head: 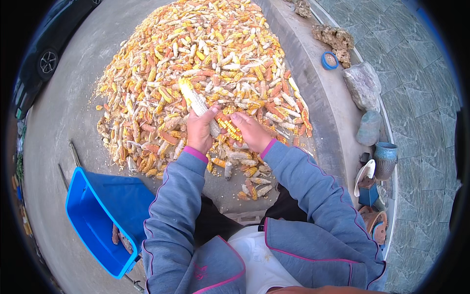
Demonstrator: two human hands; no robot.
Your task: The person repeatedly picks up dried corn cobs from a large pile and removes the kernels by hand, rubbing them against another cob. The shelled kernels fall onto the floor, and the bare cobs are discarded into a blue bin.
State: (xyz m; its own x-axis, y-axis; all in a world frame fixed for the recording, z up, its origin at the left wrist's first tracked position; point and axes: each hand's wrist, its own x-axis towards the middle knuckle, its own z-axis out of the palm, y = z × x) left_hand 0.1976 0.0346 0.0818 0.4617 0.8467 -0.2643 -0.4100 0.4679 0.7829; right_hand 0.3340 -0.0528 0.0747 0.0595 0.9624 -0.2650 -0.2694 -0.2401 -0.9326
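Note:
My left hand (201,128) grips a long pale corn cob (198,104), mostly bare, with some yellow at its upper end. Its lower end lies close to a partly shelled ear of corn (228,125) in my right hand (249,130). That ear shows orange-red cob at one end and yellow kernels at the other. Whether the two pieces touch is hard to tell. Both hands are over a large heap of corn ears and cobs (205,47), yellow, white and reddish, with loose kernels along its edge.
A blue plastic bin (121,191) lies tipped at the lower left with a few cobs inside. Right of the heap runs a concrete ledge (323,95) with rocks (361,84), a small blue bowl (329,60) and a glazed pot (385,160). A dark car (40,47) stands upper left.

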